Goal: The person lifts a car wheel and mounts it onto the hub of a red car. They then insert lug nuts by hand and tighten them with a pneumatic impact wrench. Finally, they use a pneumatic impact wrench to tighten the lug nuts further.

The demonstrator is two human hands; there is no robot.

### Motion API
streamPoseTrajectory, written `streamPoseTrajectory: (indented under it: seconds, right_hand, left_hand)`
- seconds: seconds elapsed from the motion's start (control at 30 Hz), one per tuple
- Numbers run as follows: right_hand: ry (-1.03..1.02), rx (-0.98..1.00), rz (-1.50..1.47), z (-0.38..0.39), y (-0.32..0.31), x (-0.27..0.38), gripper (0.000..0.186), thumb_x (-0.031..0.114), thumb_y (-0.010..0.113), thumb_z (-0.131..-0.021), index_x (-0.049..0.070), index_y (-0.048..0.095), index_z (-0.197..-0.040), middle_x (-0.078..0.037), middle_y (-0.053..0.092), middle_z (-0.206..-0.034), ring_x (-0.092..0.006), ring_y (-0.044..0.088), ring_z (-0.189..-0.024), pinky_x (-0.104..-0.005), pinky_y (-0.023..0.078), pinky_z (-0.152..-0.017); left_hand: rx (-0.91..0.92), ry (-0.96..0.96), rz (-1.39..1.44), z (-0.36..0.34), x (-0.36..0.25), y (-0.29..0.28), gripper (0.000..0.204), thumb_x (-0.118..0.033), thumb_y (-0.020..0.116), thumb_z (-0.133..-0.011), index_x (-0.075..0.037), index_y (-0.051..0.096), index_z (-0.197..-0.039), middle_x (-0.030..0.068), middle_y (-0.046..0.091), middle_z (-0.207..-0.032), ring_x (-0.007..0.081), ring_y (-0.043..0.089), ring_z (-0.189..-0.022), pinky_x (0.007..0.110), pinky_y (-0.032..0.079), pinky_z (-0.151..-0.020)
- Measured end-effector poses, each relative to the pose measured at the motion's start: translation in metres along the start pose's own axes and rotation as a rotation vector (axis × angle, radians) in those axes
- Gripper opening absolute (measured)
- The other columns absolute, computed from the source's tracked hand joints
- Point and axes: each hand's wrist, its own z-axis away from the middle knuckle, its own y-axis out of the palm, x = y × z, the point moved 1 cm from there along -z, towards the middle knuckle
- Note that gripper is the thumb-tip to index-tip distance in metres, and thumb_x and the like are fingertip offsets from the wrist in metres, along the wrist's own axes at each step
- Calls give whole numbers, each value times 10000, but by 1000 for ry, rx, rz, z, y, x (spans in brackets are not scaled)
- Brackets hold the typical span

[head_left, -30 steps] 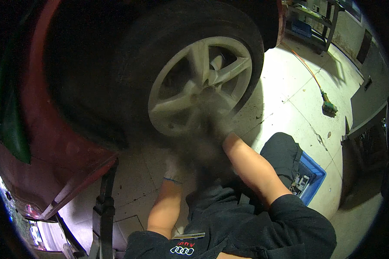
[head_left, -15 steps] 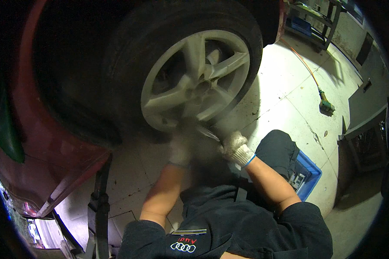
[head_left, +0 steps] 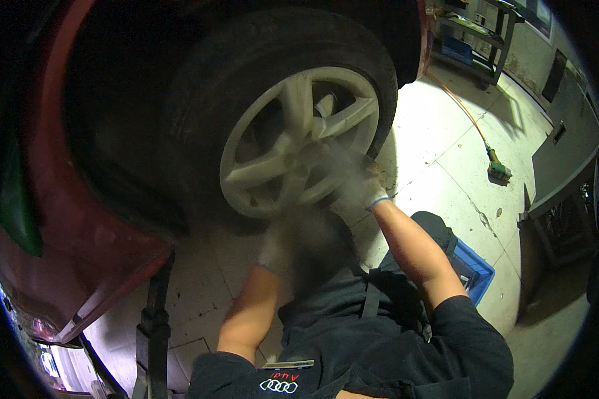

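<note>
Wheel point(head_left: 294, 143), upper centre; right hand point(head_left: 374, 189) at its lower right, left hand point(head_left: 276, 245) below; fingers blurred, grip I cannot tell.

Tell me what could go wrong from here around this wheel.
The right hand is close to the wheel, so it might get pinched if the wheel turned. The blue bin sits beside the right leg and may get knocked. The orange cord lying on the floor could trip someone.
</note>
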Motion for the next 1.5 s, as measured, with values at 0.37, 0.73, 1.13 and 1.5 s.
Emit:
streamPoseTrajectory:
  seconds: [0.37,0.73,1.13,1.5]
  right_hand:
    - [-122,5,-180,-35,13,49,429,235,531,-977,32,512,-1353,-186,507,-1400,-290,458,-1328,-432,379,-1085]
    - [-92,-218,4,-13,-16,65,445,378,613,-906,120,584,-1268,-134,605,-1290,-336,611,-1148,-450,511,-926]
    - [-186,-284,355,-20,5,41,448,362,563,-960,78,554,-1307,-148,583,-1308,-327,531,-1234,-431,450,-1007]
    - [-140,-268,-134,-9,2,56,390,304,581,-953,73,595,-1266,-167,619,-1243,-342,608,-1116,-418,486,-936]
  left_hand:
    - [-57,39,434,5,24,48,340,-237,502,-1016,-71,546,-1309,152,592,-1281,278,582,-1146,372,506,-927]
    - [-277,235,-81,44,-7,1,364,-265,423,-1026,-50,572,-1279,153,621,-1212,273,615,-1047,381,508,-894]
    - [188,92,233,56,-17,-39,445,-338,471,-1011,-94,513,-1381,151,531,-1402,316,532,-1248,403,447,-1038]
    - [65,201,-122,45,-5,-12,388,-302,428,-1032,-71,561,-1313,167,572,-1327,319,552,-1215,448,471,-993]
